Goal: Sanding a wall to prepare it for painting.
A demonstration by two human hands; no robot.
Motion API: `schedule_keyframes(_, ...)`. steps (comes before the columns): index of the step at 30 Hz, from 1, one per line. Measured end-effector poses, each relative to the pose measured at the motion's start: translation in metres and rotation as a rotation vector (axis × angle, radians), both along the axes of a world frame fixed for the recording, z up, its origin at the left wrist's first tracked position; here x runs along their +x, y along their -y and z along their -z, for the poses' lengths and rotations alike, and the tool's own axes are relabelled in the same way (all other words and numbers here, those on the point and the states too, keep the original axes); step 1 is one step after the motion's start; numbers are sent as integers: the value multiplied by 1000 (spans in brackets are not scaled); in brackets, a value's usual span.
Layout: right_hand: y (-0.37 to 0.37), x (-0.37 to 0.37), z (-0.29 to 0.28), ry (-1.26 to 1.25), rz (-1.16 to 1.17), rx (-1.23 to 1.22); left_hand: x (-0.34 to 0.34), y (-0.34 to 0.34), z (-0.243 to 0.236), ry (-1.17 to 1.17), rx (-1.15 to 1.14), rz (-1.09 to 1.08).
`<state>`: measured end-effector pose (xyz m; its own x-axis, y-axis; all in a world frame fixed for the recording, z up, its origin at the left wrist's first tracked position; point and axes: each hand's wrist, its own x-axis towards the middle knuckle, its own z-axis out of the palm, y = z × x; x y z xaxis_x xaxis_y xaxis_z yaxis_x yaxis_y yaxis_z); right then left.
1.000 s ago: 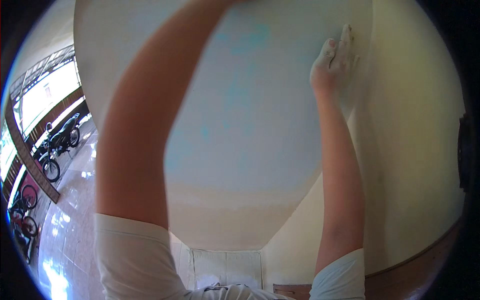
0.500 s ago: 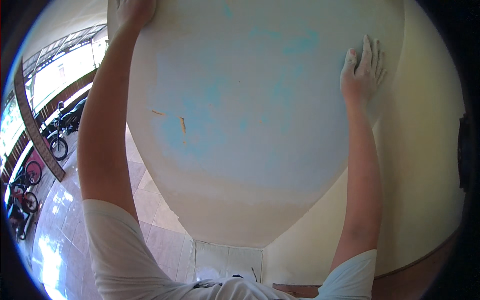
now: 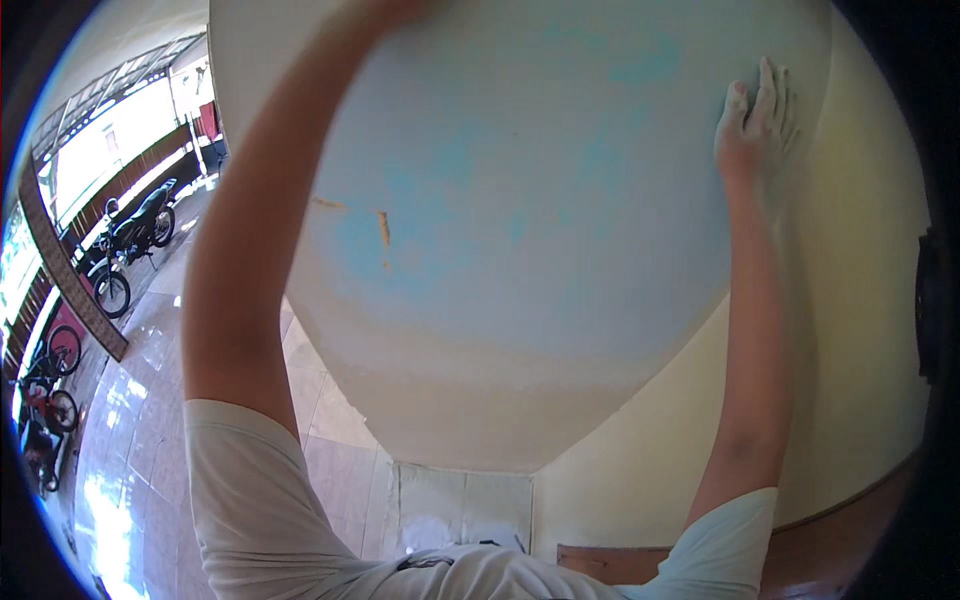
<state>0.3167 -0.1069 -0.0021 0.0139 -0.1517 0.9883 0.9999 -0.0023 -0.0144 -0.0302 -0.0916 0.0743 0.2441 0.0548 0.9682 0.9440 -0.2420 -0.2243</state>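
Both my arms stretch up against a pale wall (image 3: 590,270) with faint turquoise patches and two small brownish chips at its left part. My right hand (image 3: 757,125) rests on the wall close to its right corner, fingers stretched upward and thumb apart, with whitish dust over the skin. Nothing shows in it. At the top edge, my left hand (image 3: 402,9) is blurred and mostly cut off, so its fingers and anything under them are hidden.
A cream side wall (image 3: 860,250) meets the pale wall at the right, with a dark object (image 3: 926,305) on it. Shiny floor tiles (image 3: 140,440) spread at the left. Beyond a post (image 3: 65,265) stand a motorcycle (image 3: 130,240) and bicycles (image 3: 55,375).
My left hand has swept to the right along the top of the wall. The view has shifted slightly, and my right hand stays flat near the corner.
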Motion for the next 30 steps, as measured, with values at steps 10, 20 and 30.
schedule_keyframes(10,-4,-8,10,-1,20,-1,-87,-37,-19,16,75,104)
schedule_keyframes(20,2,15,13,-30,17,-29,-11,11,22,-455,-260,-128)
schedule_keyframes(30,-4,7,11,12,-18,7,-18,-35,43,-576,126,353)
